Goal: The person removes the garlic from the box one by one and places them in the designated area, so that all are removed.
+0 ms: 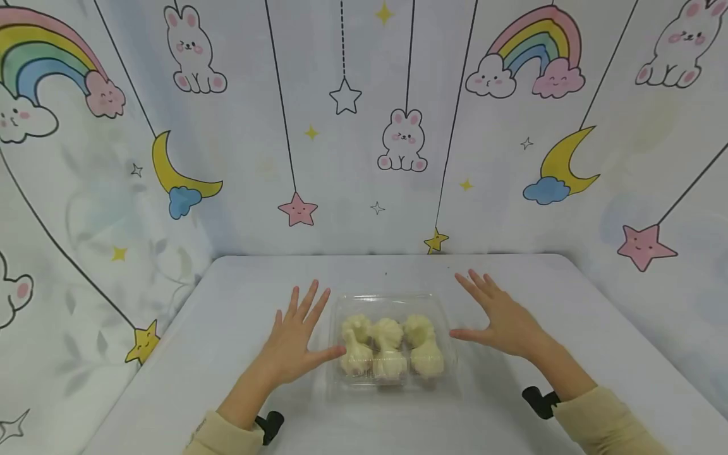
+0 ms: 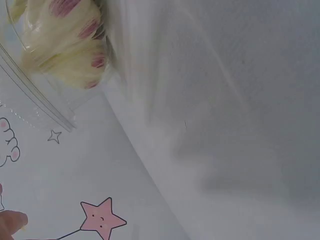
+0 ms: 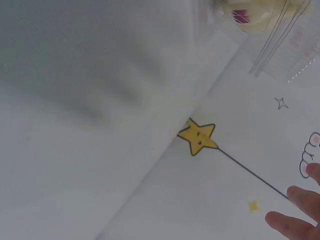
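Note:
A clear plastic lidded box (image 1: 392, 303) sits on the table between the two hands. Inside it are several cream-coloured, bulb-shaped pieces (image 1: 389, 365), and the left wrist view shows purple-pink streaks on their sides. My left hand (image 1: 292, 347) is on the box's left with fingers spread, its thumb overlapping the box's left edge in the head view. On the other side, my right hand (image 1: 506, 325) has its fingers spread too, with the thumb pointing at the box's right side. Neither hand grips anything. Only a few fingertips (image 3: 287, 225) show in the right wrist view.
The white table (image 1: 244, 291) has a straight back edge and rounded far corners. Around it hangs a pale cloth (image 1: 352, 208) printed with bunnies, stars, moons and rainbows. Black wrist-worn pieces (image 1: 272, 426) show at both cuffs.

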A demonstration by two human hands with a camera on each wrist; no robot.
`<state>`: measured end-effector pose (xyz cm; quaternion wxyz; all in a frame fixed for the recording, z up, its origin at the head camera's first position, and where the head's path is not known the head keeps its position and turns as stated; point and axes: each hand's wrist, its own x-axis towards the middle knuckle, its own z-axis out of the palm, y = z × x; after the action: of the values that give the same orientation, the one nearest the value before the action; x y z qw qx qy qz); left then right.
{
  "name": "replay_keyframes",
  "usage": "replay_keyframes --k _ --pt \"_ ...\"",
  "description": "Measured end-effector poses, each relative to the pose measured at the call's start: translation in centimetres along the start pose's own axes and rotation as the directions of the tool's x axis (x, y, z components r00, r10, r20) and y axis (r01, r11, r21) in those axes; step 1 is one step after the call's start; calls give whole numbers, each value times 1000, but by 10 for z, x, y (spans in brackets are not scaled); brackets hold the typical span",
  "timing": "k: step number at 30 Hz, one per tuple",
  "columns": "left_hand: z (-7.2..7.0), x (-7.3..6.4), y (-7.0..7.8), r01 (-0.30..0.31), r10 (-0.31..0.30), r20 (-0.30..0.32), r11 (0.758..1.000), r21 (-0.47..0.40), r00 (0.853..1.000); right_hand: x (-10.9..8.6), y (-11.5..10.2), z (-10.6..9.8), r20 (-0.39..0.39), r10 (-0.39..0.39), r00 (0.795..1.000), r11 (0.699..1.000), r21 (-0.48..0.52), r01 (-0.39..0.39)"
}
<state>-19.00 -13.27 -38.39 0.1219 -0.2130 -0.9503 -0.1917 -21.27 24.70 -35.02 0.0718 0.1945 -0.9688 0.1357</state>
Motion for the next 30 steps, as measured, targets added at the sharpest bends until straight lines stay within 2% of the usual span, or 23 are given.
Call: replay_keyframes --k 8,14,17,22,30 --pt "5 -8 0 52 -51 16 991 -123 999 -3 -2 11 22 15 1000 997 71 -16" --pt "9 -11 1 81 -76 31 967 -241 997 -7 -3 16 16 8 1000 994 108 -10" --pt "11 -11 1 87 -78 44 946 -311 996 -8 -3 19 7 -2 1000 992 128 1" --pt "17 -10 2 103 -71 91 896 -432 993 -11 -4 25 7 -10 1000 981 195 8" --pt "23 -11 4 101 -53 107 849 -518 993 -14 -8 39 10 -30 999 953 303 26"
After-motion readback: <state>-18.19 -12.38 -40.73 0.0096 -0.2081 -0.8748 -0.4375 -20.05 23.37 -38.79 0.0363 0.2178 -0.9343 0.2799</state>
